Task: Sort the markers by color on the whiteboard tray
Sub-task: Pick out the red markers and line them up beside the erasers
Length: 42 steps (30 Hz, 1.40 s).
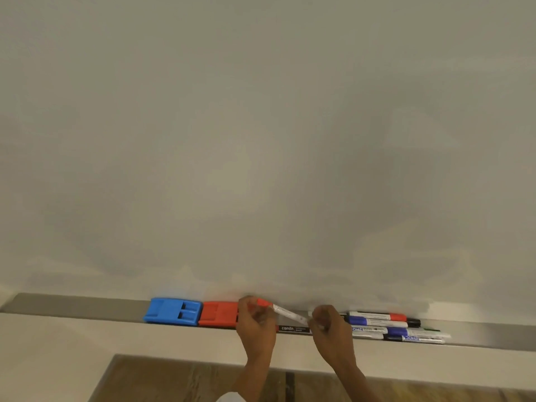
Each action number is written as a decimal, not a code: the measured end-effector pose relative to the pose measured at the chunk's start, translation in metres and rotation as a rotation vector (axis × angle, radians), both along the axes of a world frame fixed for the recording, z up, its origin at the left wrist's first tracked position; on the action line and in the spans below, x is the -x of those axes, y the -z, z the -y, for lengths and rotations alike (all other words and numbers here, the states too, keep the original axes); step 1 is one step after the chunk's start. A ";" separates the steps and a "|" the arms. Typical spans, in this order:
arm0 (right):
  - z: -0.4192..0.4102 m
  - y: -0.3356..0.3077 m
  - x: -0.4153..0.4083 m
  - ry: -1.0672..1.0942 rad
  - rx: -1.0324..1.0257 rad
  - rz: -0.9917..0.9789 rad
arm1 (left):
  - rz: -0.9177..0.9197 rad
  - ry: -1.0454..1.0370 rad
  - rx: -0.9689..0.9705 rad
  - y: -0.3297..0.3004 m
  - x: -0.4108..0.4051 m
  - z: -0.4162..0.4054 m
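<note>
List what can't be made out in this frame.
- Head view: left hand hides the right end of the red eraser.
- Right hand covers one end of the red-capped marker both hands hold.
- Piled markers: overlapping, labels blurred, exact count unclear.

Everything sits along the long grey metal tray [72,307] that runs under the wide white whiteboard [261,126]. On the tray, the blue plastic eraser [173,311] lies left of the red plastic eraser [219,314], the two touching end to end. Right of the red eraser, the left hand [255,323] and the right hand [330,326] are raised just above the tray, with a red-capped white marker [285,312] slanting between them. Beneath it a dark marker labelled camlin [294,329] lies on the tray. Farther right on the tray lies a cluster of capped markers [397,327], side by side lengthwise. Below the tray, nearer the onlooker, is the brown wooden floor [174,381].
</note>
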State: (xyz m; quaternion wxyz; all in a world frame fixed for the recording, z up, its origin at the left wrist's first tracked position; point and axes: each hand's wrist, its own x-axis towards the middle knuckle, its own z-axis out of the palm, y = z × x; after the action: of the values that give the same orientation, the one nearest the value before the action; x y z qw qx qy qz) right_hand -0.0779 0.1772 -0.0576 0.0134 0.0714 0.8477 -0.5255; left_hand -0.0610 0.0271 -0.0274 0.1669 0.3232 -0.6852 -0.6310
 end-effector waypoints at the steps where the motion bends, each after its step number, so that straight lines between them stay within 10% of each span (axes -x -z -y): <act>1: -0.001 0.001 -0.002 -0.003 0.012 0.011 | 0.029 -0.027 -0.033 0.004 0.001 -0.003; 33: 0.017 0.004 -0.015 -0.094 -0.333 0.221 | 0.459 0.220 0.119 0.044 -0.011 -0.004; 42: -0.044 -0.021 -0.008 0.304 -0.121 0.038 | 0.276 0.426 0.283 0.002 0.005 -0.057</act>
State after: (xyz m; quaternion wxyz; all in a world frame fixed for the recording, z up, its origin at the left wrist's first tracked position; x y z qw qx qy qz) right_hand -0.0701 0.2217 -0.0367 -0.0543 0.2095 0.8567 -0.4683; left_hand -0.0659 0.0838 -0.0294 -0.0208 0.2284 -0.8351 -0.5001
